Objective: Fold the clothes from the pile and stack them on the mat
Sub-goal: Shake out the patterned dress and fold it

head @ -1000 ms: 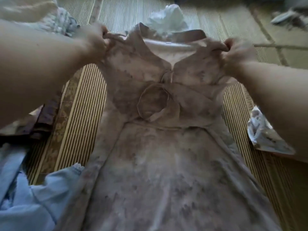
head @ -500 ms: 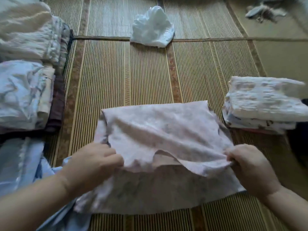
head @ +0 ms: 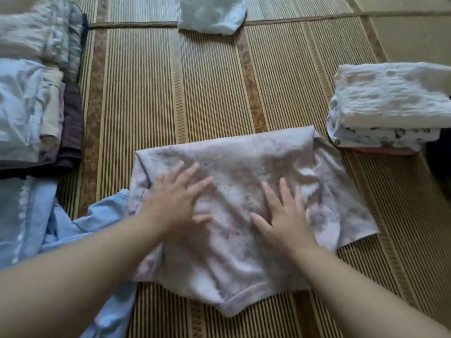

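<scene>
A pale pink patterned garment lies folded into a rough rectangle on the striped woven mat in front of me. My left hand presses flat on its left part, fingers spread and straight. On the garment's right part my right hand lies flat too, fingers straight. A stack of folded white and patterned clothes stands on the mat to the right, just beyond the garment's far right corner.
Unfolded clothes lie along the left: a light blue garment touching the pink one, a pale blue and dark brown heap, and a whitish piece further back. A white crumpled cloth sits at the far middle.
A second ago both hands held the garment up by its shoulders. Then they folded it over on the mat, gripping its near edge. Now both have let go and press flat on top.
</scene>
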A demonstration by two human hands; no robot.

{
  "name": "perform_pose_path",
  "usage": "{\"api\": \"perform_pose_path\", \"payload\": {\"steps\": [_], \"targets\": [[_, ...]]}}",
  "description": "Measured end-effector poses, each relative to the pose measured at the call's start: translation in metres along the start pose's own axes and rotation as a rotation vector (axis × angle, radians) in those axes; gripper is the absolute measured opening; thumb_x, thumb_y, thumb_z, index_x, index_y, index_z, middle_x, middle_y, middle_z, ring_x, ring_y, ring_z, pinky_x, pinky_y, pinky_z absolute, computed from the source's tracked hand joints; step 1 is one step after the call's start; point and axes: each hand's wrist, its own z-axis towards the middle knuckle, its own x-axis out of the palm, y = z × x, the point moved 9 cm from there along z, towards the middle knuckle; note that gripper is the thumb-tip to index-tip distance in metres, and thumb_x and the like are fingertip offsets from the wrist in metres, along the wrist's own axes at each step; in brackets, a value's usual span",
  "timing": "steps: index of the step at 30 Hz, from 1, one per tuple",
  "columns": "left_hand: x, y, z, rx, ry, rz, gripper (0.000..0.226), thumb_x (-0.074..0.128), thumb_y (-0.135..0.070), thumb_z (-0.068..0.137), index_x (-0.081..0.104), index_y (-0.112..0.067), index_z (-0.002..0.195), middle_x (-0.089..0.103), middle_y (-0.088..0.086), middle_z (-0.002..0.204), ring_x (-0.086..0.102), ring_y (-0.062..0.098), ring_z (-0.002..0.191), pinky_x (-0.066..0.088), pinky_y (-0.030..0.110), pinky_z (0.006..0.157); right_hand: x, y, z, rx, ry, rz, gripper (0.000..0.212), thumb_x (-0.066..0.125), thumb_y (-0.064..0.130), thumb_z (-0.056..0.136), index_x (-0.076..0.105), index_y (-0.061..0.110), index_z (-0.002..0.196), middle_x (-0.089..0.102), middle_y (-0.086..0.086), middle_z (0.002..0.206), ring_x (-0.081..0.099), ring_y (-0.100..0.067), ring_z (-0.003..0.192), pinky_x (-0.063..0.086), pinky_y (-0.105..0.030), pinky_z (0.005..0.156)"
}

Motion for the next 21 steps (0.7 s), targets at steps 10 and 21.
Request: {"api": "perform_pose_path", "payload": {"steps": [10,21], "targets": [[0.068,0.050,-0.011,-0.324,0.156,-0.135,0.104,0.029,-0.092,0.062,-0.027,-0.051,0.138,-0.037,0.004,0.153,-0.032,0.040,0.139,-0.009,0.063,0.111,0.004,-0.013,0.078,0.066,0.044,-0.140,0.090,0.032,0.087,0.071,-0.012,0.054,0.142,-0.033,0.007,0.154,-0.033,-0.032,0.139,-0.012,-0.066,0.105],[0.101,-0.077,-0.081,-0.737,0.341,-0.477,0.106,0.033,-0.084,0.072,-0.030,-0.036,0.143,-0.046,0.017,0.144,-0.038,0.045,0.132,-0.033,0.056,0.095,-0.009,0.031,0.001,-0.390,-0.172,-0.239,0.071,0.038,0.067,0.077,0.039,0.036,0.140,0.032,-0.005,0.154,0.020,-0.027,0.144,0.022,-0.074,0.099]]}}
